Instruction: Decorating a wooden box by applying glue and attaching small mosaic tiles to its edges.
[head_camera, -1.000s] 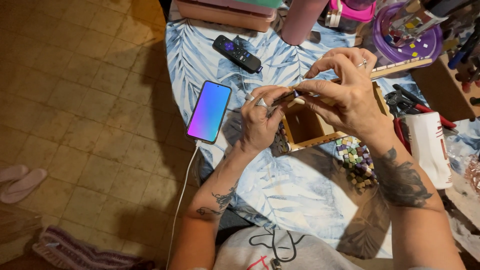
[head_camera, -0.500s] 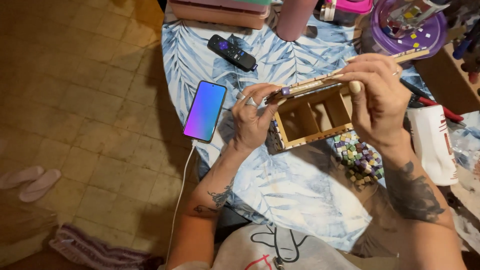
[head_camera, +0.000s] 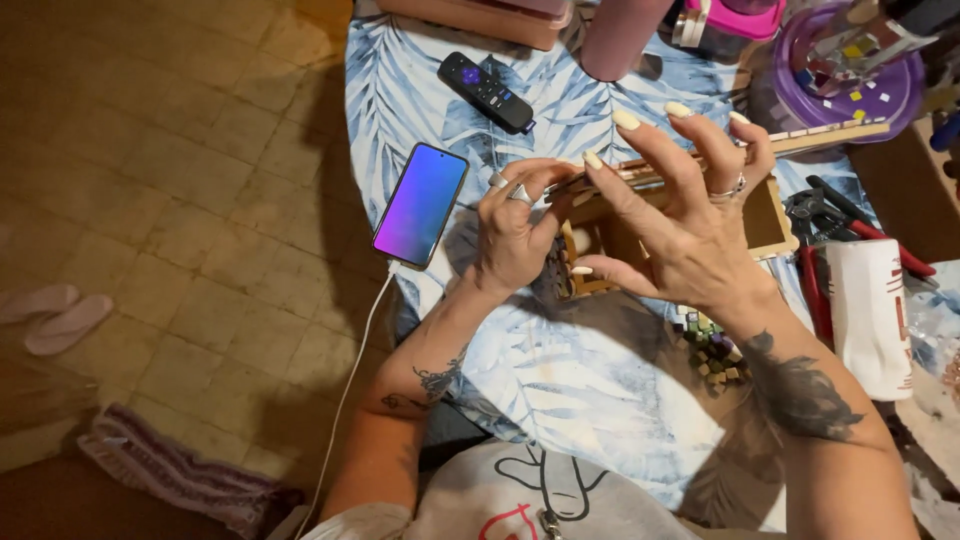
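1. The left hand (head_camera: 515, 235) is closed in a pinch on the near end of a long wooden strip (head_camera: 830, 135), which it holds just above the wooden box (head_camera: 765, 215)
2. The right hand (head_camera: 690, 225) is spread, fingers fanned over the same strip and over the box; the thumb rests against the box's front wall, and I cannot tell whether the fingertips press the strip or only hover on it
3. The box sits on the leaf-print cloth (head_camera: 560, 370), directly under both hands, its open compartments partly hidden by them
4. My reading: the strip is being lined up along the box's upper edge; seating it would call for a steady press along its length while the left hand keeps its end in place
5. In front of the box, toward the person, lies a small heap of mosaic tiles (head_camera: 712, 350), close enough to be scattered by a wrist
6. Right of the box are pliers (head_camera: 815, 215) and a white cylinder (head_camera: 868, 315), crowding that side
7. Left of the box a phone (head_camera: 421, 203) lies at the table's edge, its cable hanging down
8. Beyond the box lie a remote (head_camera: 487, 92) and a purple tray (head_camera: 850, 70); the freest room is the bare cloth before it
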